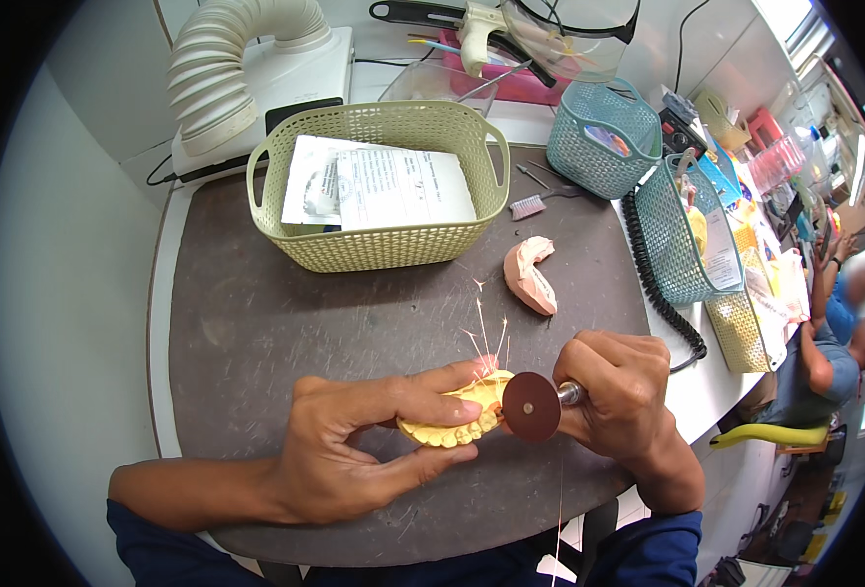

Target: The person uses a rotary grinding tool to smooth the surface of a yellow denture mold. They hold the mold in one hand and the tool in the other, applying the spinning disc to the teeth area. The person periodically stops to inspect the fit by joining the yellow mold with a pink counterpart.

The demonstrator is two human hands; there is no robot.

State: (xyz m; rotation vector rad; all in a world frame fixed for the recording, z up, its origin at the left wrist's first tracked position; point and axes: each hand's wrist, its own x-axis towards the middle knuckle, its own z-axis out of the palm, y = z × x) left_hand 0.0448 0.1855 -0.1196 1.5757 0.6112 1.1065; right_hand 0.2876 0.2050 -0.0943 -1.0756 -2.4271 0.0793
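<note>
My left hand [374, 430] grips a yellow dental cast [442, 430] with a row of teeth along its near edge, fingers over the top and thumb below. My right hand [616, 391] is closed around a rotary handpiece [571, 393], whose metal tip shows between the fingers. A round brown abrasive disc [532, 407] on it meets the right end of the cast; the disc hides the exact contact. Thin bright streaks like sparks [486, 338] fan out beyond the cast, with an orange glow at the disc's edge. A pink curved dental piece [527, 277] lies farther off.
Behind stands a green basket [384, 252] with paper packets [403, 186]. A small brush [527, 206] lies beside it. Blue baskets [604, 137] and a coiled black cord [662, 293] line the right. A white ribbed hose [207, 73] rises at back left. People [834, 362] sit far right.
</note>
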